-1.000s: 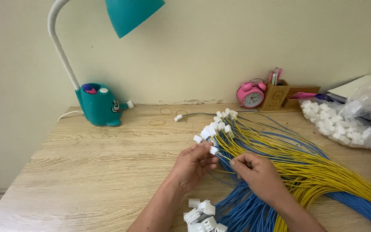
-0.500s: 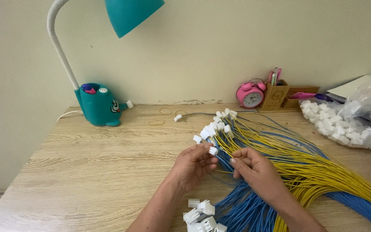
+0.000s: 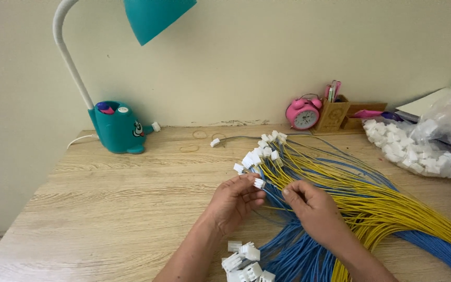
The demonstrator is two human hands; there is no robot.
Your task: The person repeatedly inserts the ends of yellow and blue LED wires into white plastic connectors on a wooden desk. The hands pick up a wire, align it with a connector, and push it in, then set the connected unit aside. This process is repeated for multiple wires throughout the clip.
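A thick bundle of yellow and blue wires (image 3: 371, 203) fans across the wooden desk (image 3: 121, 209), many ends fitted with small white plastic connectors (image 3: 259, 151). My left hand (image 3: 233, 201) pinches one white connector (image 3: 259, 183) at its fingertips. My right hand (image 3: 311, 206) lies on the bundle just to the right, with thumb and fingers pinched on a thin wire. A small heap of loose white connectors (image 3: 244, 261) sits near my left forearm at the bottom edge.
A teal desk lamp (image 3: 118, 125) stands at the back left. A pink alarm clock (image 3: 303, 114) and a wooden pen holder (image 3: 335, 112) stand by the wall. A clear bag of white connectors (image 3: 418, 149) lies at the right. Rubber bands (image 3: 194, 141) lie near the lamp.
My right hand has shifted a little left toward my left hand and the connector it holds. The wires and the rest of the desk stay as they were.
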